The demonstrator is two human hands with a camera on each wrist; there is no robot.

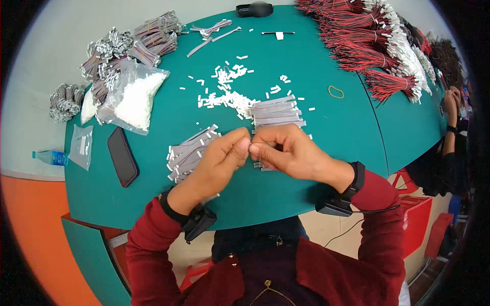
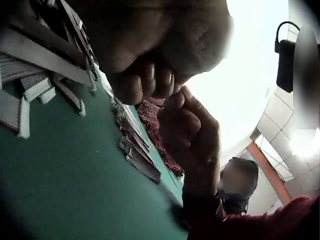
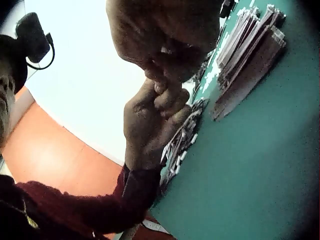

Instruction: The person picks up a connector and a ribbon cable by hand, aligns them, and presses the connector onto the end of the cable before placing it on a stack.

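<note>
Both hands meet fingertip to fingertip over the front of the green table. My left hand [image 1: 217, 163] has thumb and index finger pinched together, its other fingers curled under. Against it, my right hand [image 1: 293, 153] pinches in the same way. Whatever small piece lies between the fingertips is mostly hidden, and I cannot tell its kind. Under the left hand lies a loose pile of flat grey ribbon cables [image 1: 186, 153] with white ends. A neater stack of ribbon cables [image 1: 278, 109] lies beyond the right hand. Small white connector pieces [image 1: 232, 102] are scattered behind the hands.
A clear bag of white pieces [image 1: 138, 102], bundled grey cables [image 1: 109, 48] and a phone [image 1: 123, 157] are at left. Red-and-black wire bundles [image 1: 362, 46] fill the back right. A rubber band [image 1: 335, 92] lies nearer. Another person's hand [image 1: 451, 104] shows at far right.
</note>
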